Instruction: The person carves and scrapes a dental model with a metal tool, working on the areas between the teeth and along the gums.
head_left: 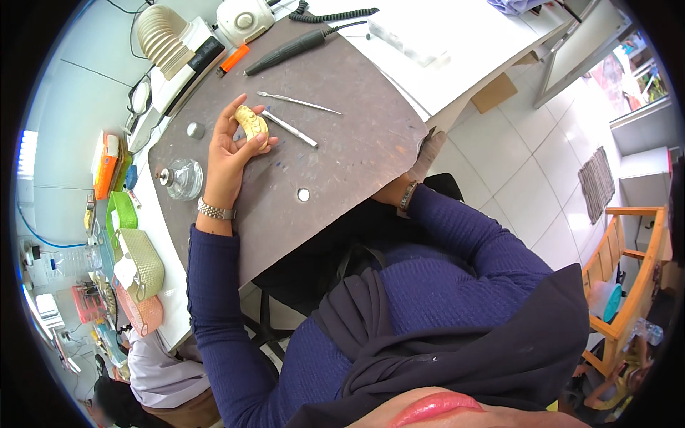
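Note:
A small, curved yellow dental cast (251, 123) is in my left hand (239, 143), raised over the brown work board (342, 157). The fingers and thumb close around its sides. Just right of those fingertips lies a metal hand tool with a thick handle (292, 130). A thinner double-ended metal carver (300, 102) rests farther away. To the left of my left wrist stand a glass spirit burner (184, 178) and a small metal cap (195, 130). At the board's near right edge is my right hand (391, 191), its fingers hidden below the edge.
A black handpiece (289, 51) with a coiled cord and an orange lighter (233, 60) lie at the far side, near a ribbed suction hose (163, 39). Woven baskets (140, 264) line the left. Another person (164, 374) sits at lower left. A wooden rack (621, 285) stands right.

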The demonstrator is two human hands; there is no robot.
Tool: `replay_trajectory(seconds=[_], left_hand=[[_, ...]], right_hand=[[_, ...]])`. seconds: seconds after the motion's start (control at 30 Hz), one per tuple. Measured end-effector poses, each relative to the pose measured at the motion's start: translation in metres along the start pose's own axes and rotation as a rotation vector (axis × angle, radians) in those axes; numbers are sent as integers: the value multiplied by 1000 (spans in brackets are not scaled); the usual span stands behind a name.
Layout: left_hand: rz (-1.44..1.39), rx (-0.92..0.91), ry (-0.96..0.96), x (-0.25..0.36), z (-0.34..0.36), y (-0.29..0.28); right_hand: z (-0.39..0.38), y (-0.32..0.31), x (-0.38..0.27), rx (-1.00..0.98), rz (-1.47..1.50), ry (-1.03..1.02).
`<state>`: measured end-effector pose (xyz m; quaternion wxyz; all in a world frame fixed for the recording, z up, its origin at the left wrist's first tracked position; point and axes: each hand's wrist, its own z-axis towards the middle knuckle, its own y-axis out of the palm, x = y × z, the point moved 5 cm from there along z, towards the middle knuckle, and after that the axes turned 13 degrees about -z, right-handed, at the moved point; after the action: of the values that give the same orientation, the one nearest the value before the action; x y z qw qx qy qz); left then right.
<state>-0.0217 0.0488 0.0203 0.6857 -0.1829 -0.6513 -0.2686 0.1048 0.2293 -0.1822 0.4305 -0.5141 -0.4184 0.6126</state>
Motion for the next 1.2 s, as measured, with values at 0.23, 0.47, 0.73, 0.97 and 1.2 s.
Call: replay_trajectory(seconds=[0.23, 0.47, 0.73, 0.97, 1.2], left_hand=[[32, 40, -56, 2, 2, -3], [72, 46, -43, 0, 5, -4], [100, 82, -48, 0, 9, -1], [69, 116, -49, 2, 3, -6], [-93, 67, -49, 2, -3, -9]], right_hand=[[-3, 10, -7, 12, 9, -73], [7, 5, -27, 175, 34, -96], [8, 7, -51, 254, 85, -142], [0, 5, -65, 279, 167, -243], [-21, -32, -63, -122, 204, -442]])
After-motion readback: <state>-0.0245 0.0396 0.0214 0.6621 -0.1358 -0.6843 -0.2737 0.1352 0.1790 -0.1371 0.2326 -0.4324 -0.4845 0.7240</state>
